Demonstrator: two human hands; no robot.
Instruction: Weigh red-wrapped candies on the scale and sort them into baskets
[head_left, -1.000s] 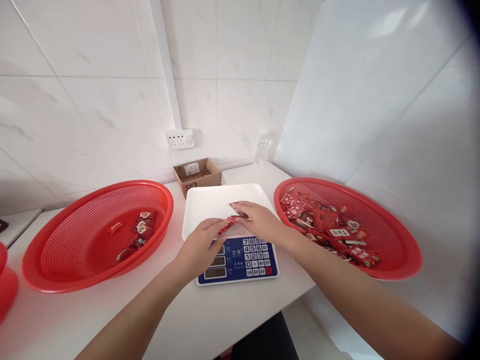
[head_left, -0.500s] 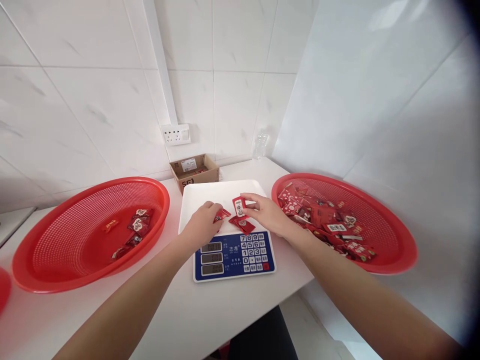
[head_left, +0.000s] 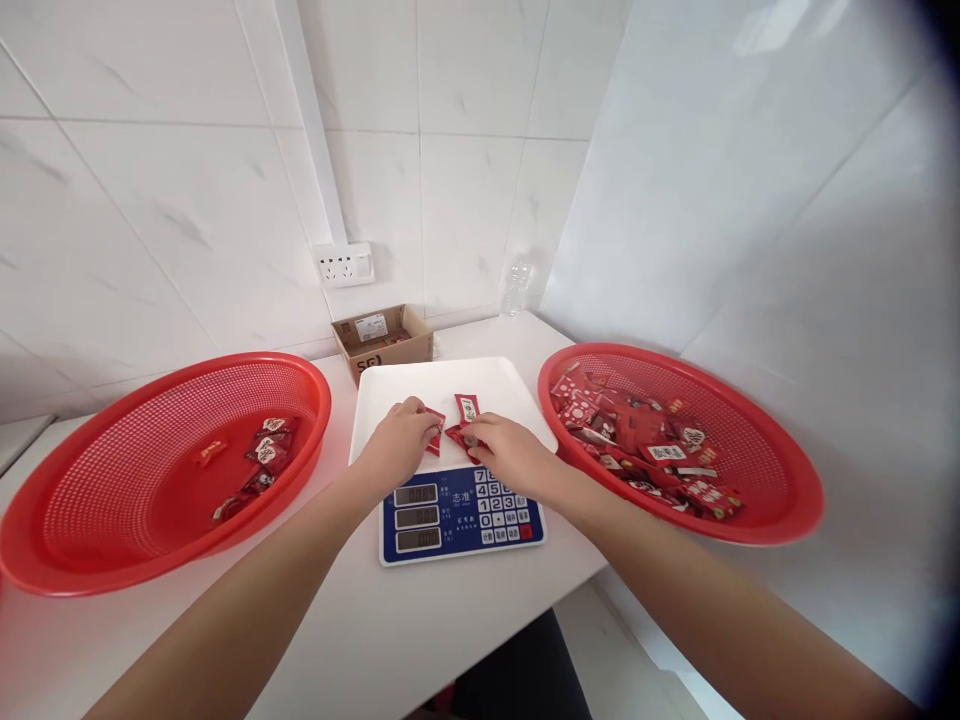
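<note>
A white digital scale (head_left: 375, 395) with a blue keypad panel stands before me. Over its pan, my left hand (head_left: 399, 442) pinches a small red packet (head_left: 435, 430). My right hand (head_left: 504, 450) has its fingers closed on another red packet (head_left: 459, 437), low over the pan's front edge. Just beyond those fingers, a red packet with a white label (head_left: 466, 406) lies on the pan. Parts of the held packets are hidden by my fingers.
To the right, a red basket (head_left: 795, 470) holds many red packets. Another red basket (head_left: 45, 560) on the left has several packets. Behind the scale are a cardboard box (head_left: 390, 352) and a clear plastic bottle (head_left: 516, 285). A socket (head_left: 343, 264) is on the tiled wall.
My right hand has let go of the white-labelled packet, which now lies on the pan, and has moved down onto another packet. My left hand stays near the same place.
</note>
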